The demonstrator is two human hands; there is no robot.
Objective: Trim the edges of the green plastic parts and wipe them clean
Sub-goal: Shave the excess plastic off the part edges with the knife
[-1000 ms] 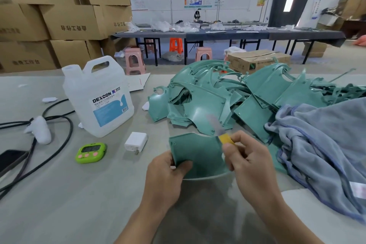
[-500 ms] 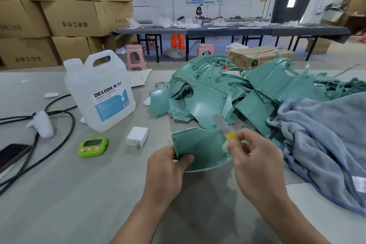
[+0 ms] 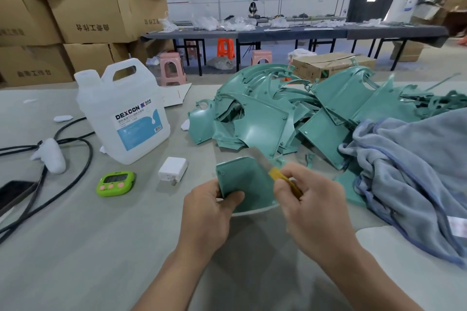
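A curved green plastic part [image 3: 246, 180] is held upright just above the table in front of me. My left hand [image 3: 209, 212] grips its lower left corner, thumb across the face. My right hand [image 3: 308, 204] holds a yellow-handled knife [image 3: 274, 171]; its blade lies against the part's right edge and points up and left. Behind them a big pile of green plastic parts [image 3: 290, 118] covers the table's far middle and right. A grey-blue cloth [image 3: 414, 169] lies bunched at the right, overlapping the pile.
A white DEXCON jug [image 3: 123, 113] stands at the left, with a white charger [image 3: 173, 169] and a green timer [image 3: 115, 184] in front of it. Black cables [image 3: 63, 156] and a phone [image 3: 12, 193] lie far left. Cardboard boxes [image 3: 83, 17] are stacked behind.
The knife blade has slid up and left along the part's right edge. Both hands and the part have shifted only slightly.
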